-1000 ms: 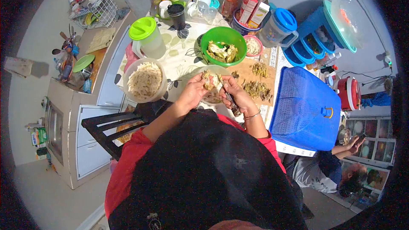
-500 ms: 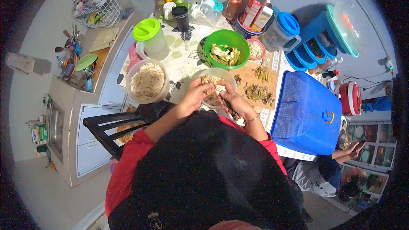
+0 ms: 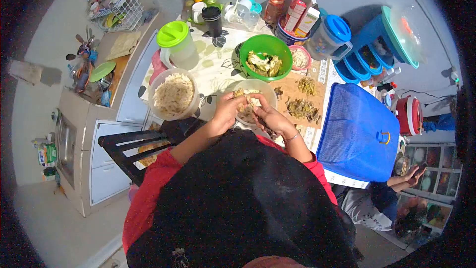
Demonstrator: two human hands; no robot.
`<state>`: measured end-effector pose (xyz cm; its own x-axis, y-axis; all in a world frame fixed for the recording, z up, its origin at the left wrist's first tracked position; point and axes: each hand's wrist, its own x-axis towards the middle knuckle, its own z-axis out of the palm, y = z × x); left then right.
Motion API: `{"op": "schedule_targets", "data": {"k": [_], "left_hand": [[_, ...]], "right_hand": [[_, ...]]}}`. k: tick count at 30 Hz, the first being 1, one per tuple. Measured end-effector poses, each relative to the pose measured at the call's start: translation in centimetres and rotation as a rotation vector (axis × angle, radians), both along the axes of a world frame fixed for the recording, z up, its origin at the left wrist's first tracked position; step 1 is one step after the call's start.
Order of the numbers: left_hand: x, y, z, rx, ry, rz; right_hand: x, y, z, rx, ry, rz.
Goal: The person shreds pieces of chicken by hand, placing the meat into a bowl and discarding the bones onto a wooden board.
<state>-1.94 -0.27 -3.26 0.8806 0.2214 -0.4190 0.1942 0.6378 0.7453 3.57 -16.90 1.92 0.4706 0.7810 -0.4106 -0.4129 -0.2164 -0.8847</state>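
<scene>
Yellowish food [image 3: 239,92], partly hidden, in left fingers [image 3: 229,105]; right fingers [image 3: 265,113] grip an obscured handle [image 3: 270,131].

Two bare hands come together just above the middle of the frame. The left forearm [image 3: 196,141] slants up and rightward from the lower left; the right forearm [image 3: 300,149] slants up and leftward from the lower right, so the arms form a peak. Both elbows are bent. The left hand [image 3: 227,109] is closed in a pinch, its fingers pointing right. The right hand [image 3: 271,119] is curled in a grip, knuckles upward, fingers angled toward the left hand. The fingertips nearly meet; whether they touch is unclear.
</scene>
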Motion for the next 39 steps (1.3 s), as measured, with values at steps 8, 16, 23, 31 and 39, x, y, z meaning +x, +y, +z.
{"op": "schedule_targets", "data": {"k": [8,16,23,31,39], "left_hand": [[-0.2,-0.1,-0.4,-0.016,0.034,-0.025],[-0.2,1.0,-0.1,-0.298,0.003,-0.016],[-0.8,1.0,-0.8,-0.334,-0.095,-0.043],[-0.5,0.3,0.0,-0.127,-0.145,-0.073],[0.0,0.1,0.4,-0.109,-0.091,-0.047]], "right_hand": [[0.5,0.1,-2.2,-0.036,-0.037,0.021],[1.9,-0.1,-5.3,-0.182,-0.237,-0.136],[0.6,0.1,-0.7,-0.067,-0.009,0.019],[0.1,1.1,-0.6,0.038,0.038,-0.028],[0.6,-0.1,-0.4,0.165,0.24,-0.027]]}}
